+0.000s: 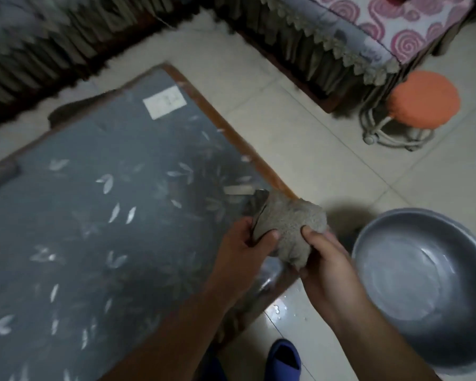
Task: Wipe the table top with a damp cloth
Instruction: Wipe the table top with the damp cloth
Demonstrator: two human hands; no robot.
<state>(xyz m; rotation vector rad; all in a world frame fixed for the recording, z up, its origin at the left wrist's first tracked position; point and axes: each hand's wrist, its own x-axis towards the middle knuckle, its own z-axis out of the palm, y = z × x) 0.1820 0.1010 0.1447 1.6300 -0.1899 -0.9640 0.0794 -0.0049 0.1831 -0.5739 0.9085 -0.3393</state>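
A grey-brown cloth is bunched up over the right edge of the low table. The table has a wooden rim and a dark grey leaf-patterned top under glass. My left hand grips the cloth's left side with thumb on top. On the cloth's right side, my right hand holds it with the thumb pressed into the fabric. Both hands hover just above the table's right edge.
A metal basin with water stands on the tiled floor at the right. Water drops lie on the tile by the table corner. An orange stool, a sofa, a white paper under the glass and my blue slipper are visible.
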